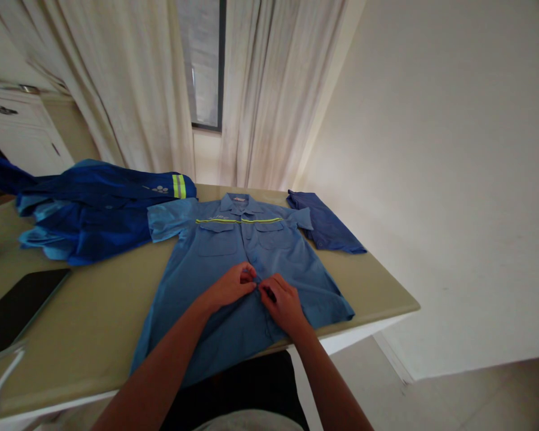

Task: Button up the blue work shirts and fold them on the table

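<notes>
A light blue short-sleeved work shirt [233, 251] with a yellow reflective chest stripe lies flat, front up, on the beige table [94, 323]. Both my hands meet at its front placket, about mid-length. My left hand [231, 286] pinches the placket edge with closed fingers. My right hand [282, 302] also pinches the fabric right beside it, fingers closed. What sits between the fingertips is too small to make out beyond the shirt cloth.
A heap of darker blue garments [85, 209] with a reflective band lies at the back left. A folded dark blue piece [326, 224] sits at the back right. A dark tablet [15, 308] lies at the left edge. White curtains [260, 90] hang behind.
</notes>
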{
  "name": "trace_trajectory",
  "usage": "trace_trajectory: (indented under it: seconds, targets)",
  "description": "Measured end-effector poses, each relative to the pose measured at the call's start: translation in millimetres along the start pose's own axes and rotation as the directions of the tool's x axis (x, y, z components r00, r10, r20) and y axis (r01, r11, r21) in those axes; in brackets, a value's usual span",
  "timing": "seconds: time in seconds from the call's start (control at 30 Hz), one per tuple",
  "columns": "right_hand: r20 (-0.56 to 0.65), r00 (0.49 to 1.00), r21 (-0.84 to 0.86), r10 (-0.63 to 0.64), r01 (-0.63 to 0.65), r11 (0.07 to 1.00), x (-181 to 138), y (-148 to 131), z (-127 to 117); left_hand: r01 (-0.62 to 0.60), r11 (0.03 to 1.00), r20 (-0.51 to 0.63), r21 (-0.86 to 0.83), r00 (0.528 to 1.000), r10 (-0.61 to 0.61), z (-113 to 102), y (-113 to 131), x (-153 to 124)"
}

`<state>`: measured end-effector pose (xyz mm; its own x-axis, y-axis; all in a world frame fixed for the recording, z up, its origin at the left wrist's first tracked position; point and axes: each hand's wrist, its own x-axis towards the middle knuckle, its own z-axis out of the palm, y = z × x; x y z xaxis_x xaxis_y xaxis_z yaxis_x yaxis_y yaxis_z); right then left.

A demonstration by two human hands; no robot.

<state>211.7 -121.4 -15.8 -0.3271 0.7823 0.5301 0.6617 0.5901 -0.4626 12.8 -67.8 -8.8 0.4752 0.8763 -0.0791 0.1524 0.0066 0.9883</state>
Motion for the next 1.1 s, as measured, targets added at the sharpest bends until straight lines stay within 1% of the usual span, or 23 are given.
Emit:
trace_trajectory:
  seconds: [0.1, 0.2, 0.3, 0.37, 0.47, 0.57, 0.67, 0.73, 0.8, 0.87, 0.93, 1.0, 1.1]
  targets:
    - [0.031, 0.999, -0.023, -0.016, 0.016, 1.000, 2, -3, -2, 0.023, 0.999, -0.008, -0.026, 1.000, -0.024, 0, -2, 2]
    - [0.059, 0.998, -0.031, 0.016, -0.015, 0.999, 3, -6, -2, -0.027, 0.999, -0.026, -0.044, 0.999, 0.026, 2, -8, 5]
    - [0.043, 0.997, -0.036, 0.071, -0.069, 0.997, 4, -6, -2, -0.078, 0.997, -0.028, -0.029, 0.997, 0.078, 4, -9, 7]
    - [0.033, 0.996, -0.040, 0.083, -0.081, 0.996, 3, -5, -1, -0.087, 0.996, -0.029, -0.024, 0.996, 0.087, 4, -7, 7]
    - [0.045, 0.998, -0.059, 0.048, -0.046, 0.997, 1, -3, -2, -0.077, 0.997, -0.049, -0.029, 0.996, 0.075, 4, -3, 6]
    - [0.077, 0.997, -0.087, -0.016, 0.022, 0.996, 0, -3, -2, -0.022, 0.999, -0.066, -0.028, 0.998, 0.021, 4, -1, 5]
    - [0.084, 0.996, -0.058, -0.035, 0.040, 0.998, 0, -4, -3, 0.006, 1.000, -0.078, -0.029, 0.997, -0.008, 3, 0, 4]
    - [0.050, 0.999, 0.011, 0.010, -0.010, 1.000, 1, -5, -4, -0.012, 0.999, -0.058, -0.035, 0.998, 0.010, 2, 2, 2]
    - [-0.007, 0.994, 0.113, 0.105, -0.104, 0.988, 3, -3, -5, -0.040, 0.998, -0.023, -0.040, 0.999, 0.039, 1, 4, 1]
    - [-0.045, 0.975, 0.224, 0.219, -0.204, 0.953, 5, 0, -5, -0.066, 0.997, 0.001, -0.033, 0.998, 0.066, 0, 6, 0]
    - [-0.040, 0.953, 0.305, 0.300, -0.274, 0.912, 8, 5, -5, -0.083, 0.996, 0.010, -0.020, 0.997, 0.083, 0, 6, 0]
    - [-0.014, 0.946, 0.345, 0.325, -0.300, 0.889, 10, 7, -5, -0.092, 0.996, 0.010, -0.009, 0.996, 0.092, 1, 5, 0]
    - [0.006, 0.950, 0.337, 0.313, -0.296, 0.894, 11, 7, -5, -0.131, 0.991, -0.011, 0.019, 0.991, 0.132, 5, 3, 2]
